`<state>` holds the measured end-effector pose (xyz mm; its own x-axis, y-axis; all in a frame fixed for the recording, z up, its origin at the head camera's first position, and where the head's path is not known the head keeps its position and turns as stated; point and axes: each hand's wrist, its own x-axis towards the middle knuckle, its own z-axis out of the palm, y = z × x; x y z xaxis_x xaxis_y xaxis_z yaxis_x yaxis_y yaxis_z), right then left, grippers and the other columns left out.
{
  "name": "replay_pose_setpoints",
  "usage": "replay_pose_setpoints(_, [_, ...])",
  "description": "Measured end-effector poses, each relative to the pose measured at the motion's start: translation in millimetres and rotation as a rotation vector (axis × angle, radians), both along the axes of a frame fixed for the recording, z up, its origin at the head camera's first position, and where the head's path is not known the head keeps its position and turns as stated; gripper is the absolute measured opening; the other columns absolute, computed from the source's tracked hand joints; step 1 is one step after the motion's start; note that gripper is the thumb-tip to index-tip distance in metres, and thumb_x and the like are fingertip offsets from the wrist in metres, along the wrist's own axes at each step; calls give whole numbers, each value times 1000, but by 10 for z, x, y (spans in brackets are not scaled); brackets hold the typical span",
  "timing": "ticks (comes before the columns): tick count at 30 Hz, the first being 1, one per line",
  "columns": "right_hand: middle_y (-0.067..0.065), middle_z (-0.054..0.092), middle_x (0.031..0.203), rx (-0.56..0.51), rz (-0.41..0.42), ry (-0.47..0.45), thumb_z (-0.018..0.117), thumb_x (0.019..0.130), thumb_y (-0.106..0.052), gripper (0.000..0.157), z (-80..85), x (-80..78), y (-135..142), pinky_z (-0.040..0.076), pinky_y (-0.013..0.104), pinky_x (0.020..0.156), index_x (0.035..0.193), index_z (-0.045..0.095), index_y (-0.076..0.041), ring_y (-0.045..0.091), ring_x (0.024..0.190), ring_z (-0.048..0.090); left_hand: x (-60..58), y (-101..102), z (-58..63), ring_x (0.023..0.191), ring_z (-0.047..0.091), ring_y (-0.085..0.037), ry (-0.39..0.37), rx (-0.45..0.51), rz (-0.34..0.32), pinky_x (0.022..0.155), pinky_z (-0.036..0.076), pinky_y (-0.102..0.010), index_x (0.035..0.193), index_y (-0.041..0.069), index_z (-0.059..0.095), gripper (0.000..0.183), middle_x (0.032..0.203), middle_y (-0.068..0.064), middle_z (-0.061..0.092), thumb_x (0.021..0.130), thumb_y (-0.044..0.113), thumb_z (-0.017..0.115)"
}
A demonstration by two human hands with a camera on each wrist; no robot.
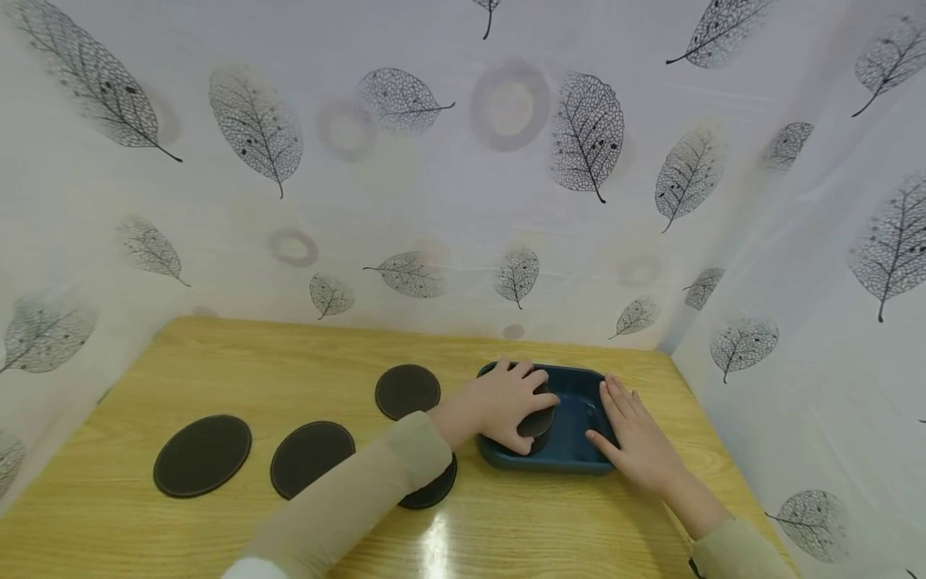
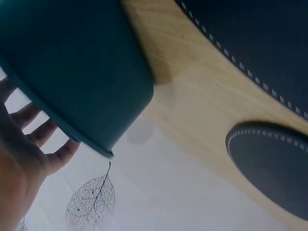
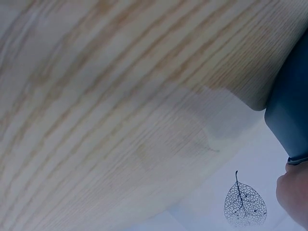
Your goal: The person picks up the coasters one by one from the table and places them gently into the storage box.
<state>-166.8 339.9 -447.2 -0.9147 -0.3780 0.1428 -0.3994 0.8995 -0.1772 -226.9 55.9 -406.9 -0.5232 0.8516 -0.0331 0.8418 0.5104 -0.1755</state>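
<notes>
The left hand (image 1: pixel 506 406) reaches into the blue dish (image 1: pixel 560 466), its thumb and fingers bent around a dark round coaster (image 1: pixel 538 422) in the dish's left part; how firmly they hold it cannot be told. The right hand (image 1: pixel 637 438) grips nothing: its fingers lie straight along the dish's right edge, the thumb pointing inward over the rim. The dish stands on the wooden desk (image 1: pixel 325 370), toward the far right corner. If the left hand lets go unevenly, the coaster could end up tilted against the wall of the dish, and a hard push from either side could slide the dish along the smooth top. The left sleeve (image 1: pixel 347 498), low over the desk, could brush a coaster out of place. Counted, there are one dish, two hands and four coasters on the desk: one near the left edge (image 1: pixel 202 456), one to its right (image 1: pixel 307 454), one farther back beside the dish (image 1: pixel 407 392), and one partly hidden under the sleeve (image 1: pixel 436 489). At least one more is in the dish; a dark rim below it may be another, but the hand hides too much to tell.
</notes>
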Motion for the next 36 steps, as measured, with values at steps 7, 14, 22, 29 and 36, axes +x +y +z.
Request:
replay_pose_setpoints(7, [29,19,174,5,-10,-13,62,106,-43,85,17,1,-12,11,55,134,164,28,9,47,162,21,-11,68,-108,149,43,-26,7,-50,16,118,44,-50,163,38,40,76,165,-2,42,95,69,60])
replay_pose_setpoints(14, [29,19,174,-1,-13,-14,61,106,-43,85,11,2,-15,11,55,134,164,27,8,47,162,20,16,79,-105,147,46,-23,28,-75,30,114,48,-44,165,39,35,79,163,0,44,97,70,59])
replay_pose_setpoints(22, [29,18,174,-11,-10,-18,61,106,-43,85,28,1,-11,12,57,134,164,27,9,47,162,20,8,41,-94,148,46,-23,70,-74,23,115,47,-41,165,39,36,76,165,-2,42,98,70,57])
replay_pose_setpoints(29, [29,18,174,-13,-8,-18,63,105,-40,85,50,7,-20,12,58,133,163,27,10,48,162,20,20,-28,-35,153,43,-25,76,-57,12,122,42,-43,163,36,40,71,167,-4,41,101,66,56])
replay_pose_setpoints(36, [30,19,174,-16,-11,-22,63,105,-40,85,41,11,-22,11,57,134,163,27,10,48,162,20,17,-140,34,157,39,-27,74,-60,19,125,40,-46,163,34,40,71,170,-6,37,101,64,56])
